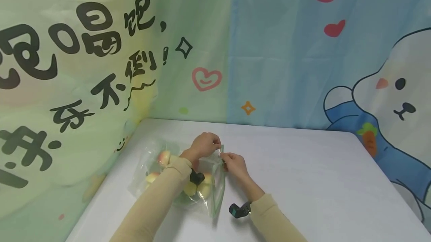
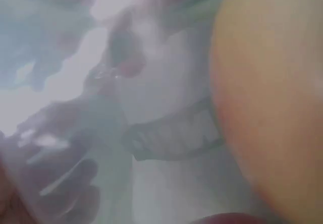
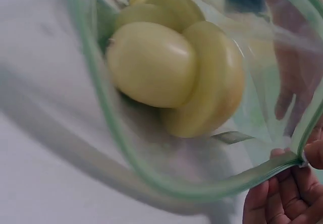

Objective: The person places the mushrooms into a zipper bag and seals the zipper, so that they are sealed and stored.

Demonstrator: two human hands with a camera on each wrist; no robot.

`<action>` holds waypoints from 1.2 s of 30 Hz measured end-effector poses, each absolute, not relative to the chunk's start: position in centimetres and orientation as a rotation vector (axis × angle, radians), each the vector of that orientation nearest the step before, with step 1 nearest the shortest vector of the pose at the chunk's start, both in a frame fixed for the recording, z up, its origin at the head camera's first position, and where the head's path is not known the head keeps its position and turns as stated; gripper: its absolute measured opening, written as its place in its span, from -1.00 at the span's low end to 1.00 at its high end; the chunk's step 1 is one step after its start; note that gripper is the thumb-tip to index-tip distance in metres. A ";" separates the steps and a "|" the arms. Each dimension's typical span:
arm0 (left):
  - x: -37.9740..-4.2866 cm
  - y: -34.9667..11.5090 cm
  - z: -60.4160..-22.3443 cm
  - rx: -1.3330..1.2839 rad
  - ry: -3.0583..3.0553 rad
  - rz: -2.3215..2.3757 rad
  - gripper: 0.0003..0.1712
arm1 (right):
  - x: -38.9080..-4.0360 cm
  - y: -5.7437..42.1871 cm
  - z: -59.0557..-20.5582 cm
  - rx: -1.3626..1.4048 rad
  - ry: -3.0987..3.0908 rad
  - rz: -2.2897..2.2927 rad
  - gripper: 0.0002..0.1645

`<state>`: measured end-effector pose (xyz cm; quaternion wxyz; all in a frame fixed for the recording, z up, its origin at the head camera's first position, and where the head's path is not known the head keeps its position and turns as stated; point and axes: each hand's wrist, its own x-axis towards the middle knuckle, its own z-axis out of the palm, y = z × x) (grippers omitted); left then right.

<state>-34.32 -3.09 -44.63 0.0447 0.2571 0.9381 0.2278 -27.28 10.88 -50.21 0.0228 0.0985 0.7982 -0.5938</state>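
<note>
A clear zip bag [image 1: 215, 204] with a green zip edge lies on the table, its mouth facing right and gaping in the right wrist view. Inside are several pale yellow fruits [image 3: 151, 65] with a reddish blush; their kind is unclear. My left hand [image 1: 205, 144] reaches over the bag and pinches its far corner. At the same corner, my right hand [image 1: 234, 163] pinches the zip edge between thumb and fingers [image 3: 282, 199]. One fruit [image 2: 272, 93] fills the right side of the left wrist view, where blurred fingers [image 2: 65, 183] show through the plastic.
The white table [image 1: 303, 182] stretches to the right of the bag. Behind it hangs a printed curtain [image 1: 276, 66] with hearts, lettering and a cartoon animal. A dark wrist camera [image 1: 240, 210] sits below my right wrist.
</note>
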 end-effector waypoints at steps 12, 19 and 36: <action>-36.0 -2.0 -44.7 0.670 2.937 0.605 -0.86 | -22.7 11.4 -51.5 0.101 2.515 -1.679 -0.65; -36.4 -2.1 -44.8 0.644 3.017 0.525 -0.86 | -19.1 11.1 -51.5 -0.051 2.509 -1.541 -0.66; -36.7 -3.7 -45.3 0.557 3.065 0.514 -0.83 | -14.5 11.4 -51.2 -0.225 2.428 -1.396 -0.65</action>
